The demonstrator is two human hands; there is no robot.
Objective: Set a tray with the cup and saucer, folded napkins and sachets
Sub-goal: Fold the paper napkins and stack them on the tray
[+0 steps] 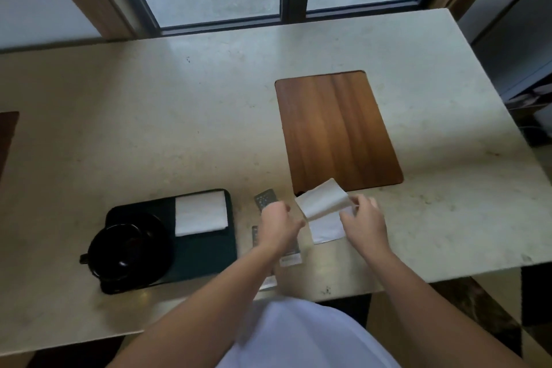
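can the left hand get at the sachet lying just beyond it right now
Probably not yet: the left hand is pinching the napkin with the right hand. The sachet itself lies uncovered on the counter.

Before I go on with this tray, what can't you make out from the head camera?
- Sachets: print too small; the left hand and forearm cover most.
- Napkin: fold blurred.
- Cup against saucer: dark on dark, contents unclear.
- Dark patch: cut off at left edge.
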